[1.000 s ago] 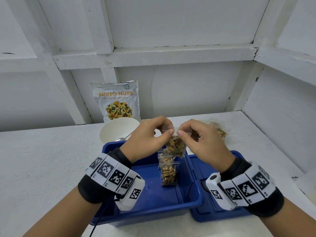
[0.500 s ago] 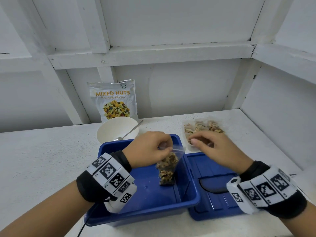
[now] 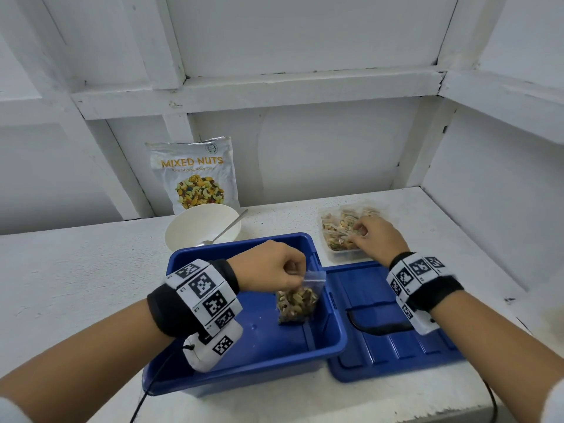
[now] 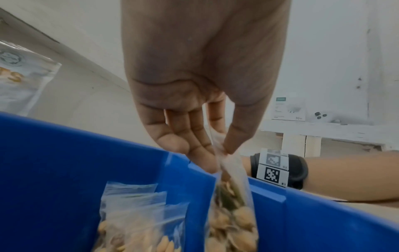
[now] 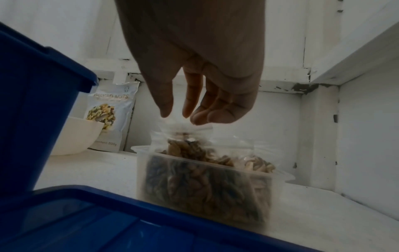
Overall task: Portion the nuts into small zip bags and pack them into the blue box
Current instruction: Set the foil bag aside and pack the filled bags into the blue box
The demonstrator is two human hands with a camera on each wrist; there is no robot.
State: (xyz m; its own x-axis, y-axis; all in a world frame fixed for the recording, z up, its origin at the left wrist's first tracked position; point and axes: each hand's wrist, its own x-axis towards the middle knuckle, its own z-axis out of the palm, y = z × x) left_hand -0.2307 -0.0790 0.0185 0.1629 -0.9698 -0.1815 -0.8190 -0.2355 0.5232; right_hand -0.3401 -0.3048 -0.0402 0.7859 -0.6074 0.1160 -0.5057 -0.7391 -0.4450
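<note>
From the head view, the left hand (image 3: 271, 265) pinches a filled zip bag (image 3: 297, 302) by its top, hanging it inside the blue box (image 3: 253, 358) at the surface's near edge. The right hand (image 3: 377, 239) reaches into a clear tub (image 3: 343, 254) of bagged nuts behind the blue lid (image 3: 393, 352). Against the back wall stands a pouch (image 3: 195, 174) reading "MIXED NUTS", with a white bowl (image 3: 195, 227) and spoon (image 3: 227, 228) before it.

The left wrist view alone shows more filled bags (image 4: 138, 218) already in the box — beside the hanging one.

The right wrist view shows the fingers (image 5: 190, 105) loosely spread just above a bag top (image 5: 183, 129), gripping nothing — and "500g" on the pouch.
</note>
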